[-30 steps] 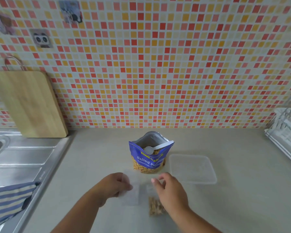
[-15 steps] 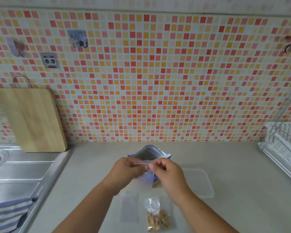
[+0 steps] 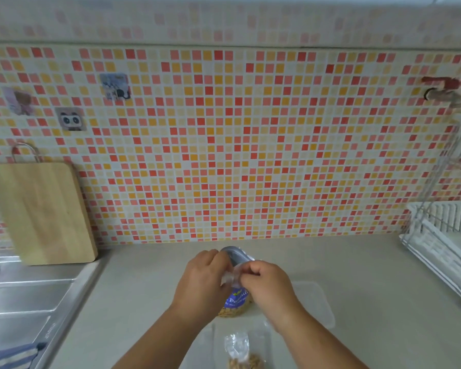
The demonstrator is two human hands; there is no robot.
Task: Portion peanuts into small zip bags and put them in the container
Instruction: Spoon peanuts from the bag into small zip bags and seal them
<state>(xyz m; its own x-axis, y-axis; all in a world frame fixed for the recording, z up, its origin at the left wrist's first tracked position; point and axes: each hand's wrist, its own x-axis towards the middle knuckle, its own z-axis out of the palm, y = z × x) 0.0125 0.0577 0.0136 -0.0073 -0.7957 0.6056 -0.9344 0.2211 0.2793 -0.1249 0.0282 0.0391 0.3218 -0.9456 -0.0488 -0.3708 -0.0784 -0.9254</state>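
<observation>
My left hand (image 3: 202,278) and my right hand (image 3: 266,282) are raised together in front of the blue peanut pouch (image 3: 236,302). Between them they pinch the top of a small clear empty zip bag (image 3: 230,278). The pouch stands open on the counter, mostly hidden behind my hands. A small zip bag holding peanuts (image 3: 241,354) lies on the counter near the bottom edge, with another flat empty bag (image 3: 201,350) to its left. The clear plastic container (image 3: 316,302) sits low on the counter to the right of the pouch.
A wooden cutting board (image 3: 41,211) leans on the tiled wall at the left, above a steel sink drainboard (image 3: 24,302) with a striped cloth (image 3: 9,358). A white dish rack (image 3: 445,241) stands at the right edge. A tap (image 3: 445,94) sticks out of the wall.
Both hands lifted a small empty bag off the counter and brought it up in front of the pouch. The view tilted upward, so the counter items slid toward the bottom edge.
</observation>
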